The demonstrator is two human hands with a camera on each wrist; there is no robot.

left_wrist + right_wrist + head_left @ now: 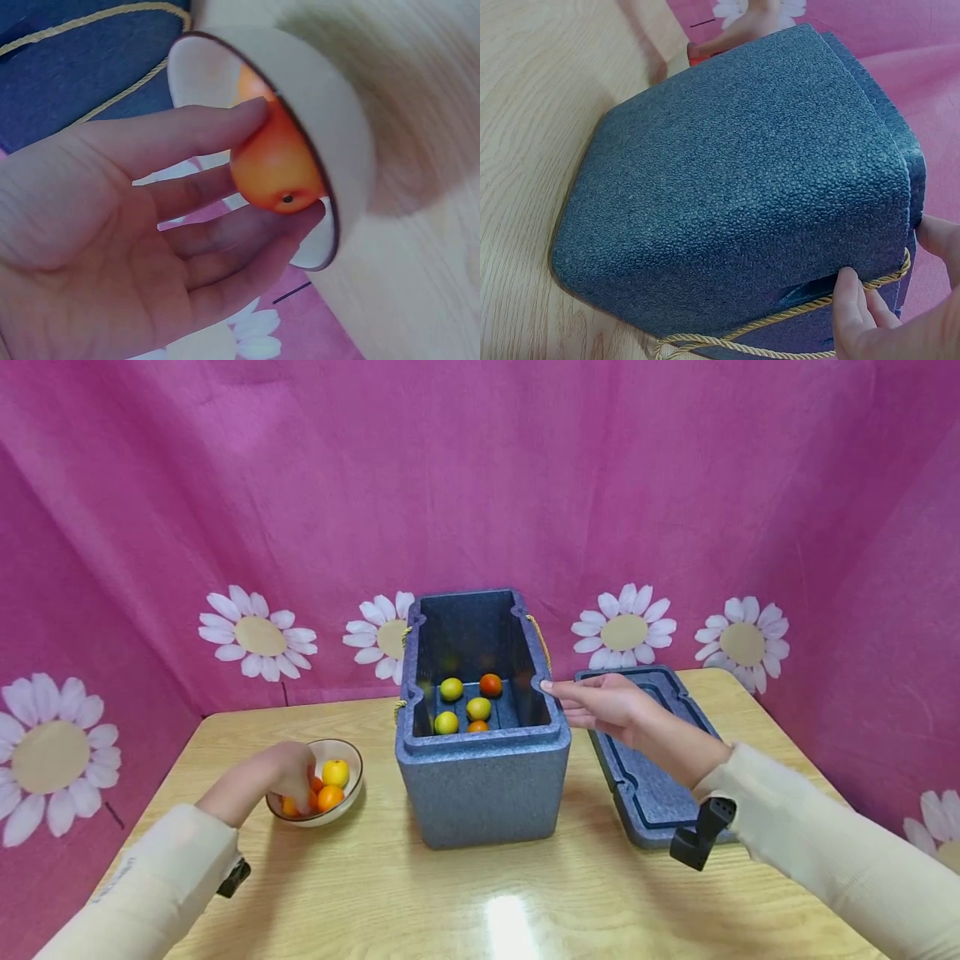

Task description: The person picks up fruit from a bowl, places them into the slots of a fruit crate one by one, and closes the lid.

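At the left, my left hand (288,774) reaches into a cream bowl (356,783) with a dark rim. In the left wrist view, its thumb and fingers hold a round orange-red fruit (277,165) that has a dark dimple. A yellow fruit (335,772) and an orange fruit (330,797) lie beside that hand in the bowl. My right hand (611,702) grips the right rim of a dark grey foam box (483,793), thumb on the rim and fingers against the outer wall. Inside the box lie several yellow and orange-red fruits (478,708); the front wall partly hides some.
The box's grey lid (660,777) lies flat on the wooden table (360,885), right of the box and under my right forearm. Yellow rope (780,319) hangs on the box's sides. A pink curtain (480,485) with daisies surrounds the table's back and sides.
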